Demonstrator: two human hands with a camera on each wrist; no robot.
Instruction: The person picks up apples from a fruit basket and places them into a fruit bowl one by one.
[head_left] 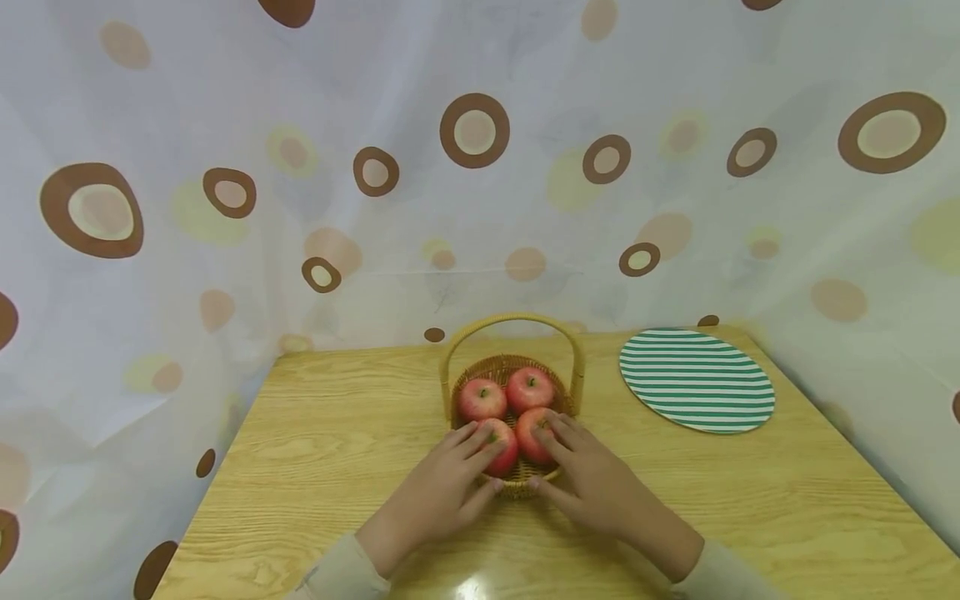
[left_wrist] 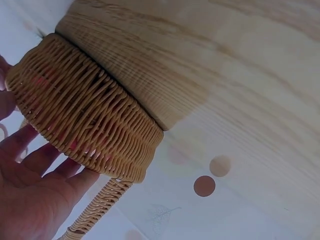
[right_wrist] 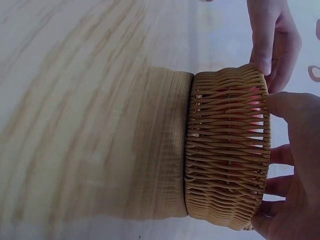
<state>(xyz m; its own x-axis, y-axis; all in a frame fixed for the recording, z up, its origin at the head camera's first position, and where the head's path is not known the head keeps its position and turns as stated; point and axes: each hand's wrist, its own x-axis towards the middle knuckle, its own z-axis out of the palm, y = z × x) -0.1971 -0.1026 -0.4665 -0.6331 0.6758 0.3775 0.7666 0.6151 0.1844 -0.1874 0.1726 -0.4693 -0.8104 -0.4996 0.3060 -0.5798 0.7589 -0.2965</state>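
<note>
In the head view, a round wicker basket [head_left: 517, 490] with an arched handle stands on the table, holding several red apples [head_left: 529, 388]. My left hand [head_left: 442, 487] lies over the front left of the basket, its fingers spread across the near left apple [head_left: 504, 457]. Opposite it, my right hand [head_left: 600, 483] rests its fingers on the near right apple [head_left: 531, 450]. Both thumbs are at the front rim. Seen from the left wrist, the fingertips of the left hand [left_wrist: 37, 192] meet the rim. From the right wrist, the right hand's [right_wrist: 300, 165] fingers reach over the rim and partly disappear behind it.
A round placemat [head_left: 697, 379] with green and white stripes lies at the back right of the wooden table [head_left: 337, 417]. Behind and beside the table hangs a pale sheet [head_left: 405, 75] patterned with brown, peach and yellow spots.
</note>
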